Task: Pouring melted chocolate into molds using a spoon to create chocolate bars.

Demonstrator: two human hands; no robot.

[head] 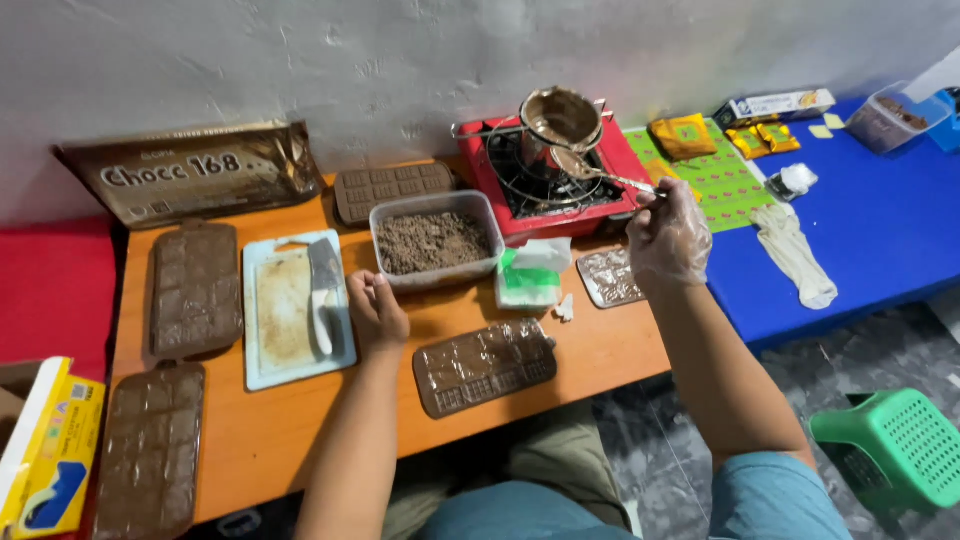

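Taking the red stove (560, 185) as the landmark, the nearest things lie well in front of it along the front of the orange table (260, 440): a filled chocolate mould (485, 366) just ahead of the person's lap, and two more filled moulds (150, 450) far to the stove's left. These look already poured.

Closer to the stove, the left hand (378, 312) rests bare and loosely curled on the table, gripping nothing, between a cutting board (280, 310) with a knife (325, 295) and a clear tub of chopped chocolate (433, 240) that stands just left of the stove's front. That tub looks far from used up, so melting seems to have more to go. A small mould (608, 277) in front of the stove looks only partly filled.

The right hand (665, 235), in a thin plastic glove, pinches the handle of a spoon (600, 175) whose bowl reaches over the stove. On the stove sits a metal pot (560, 120) smeared with melted chocolate.
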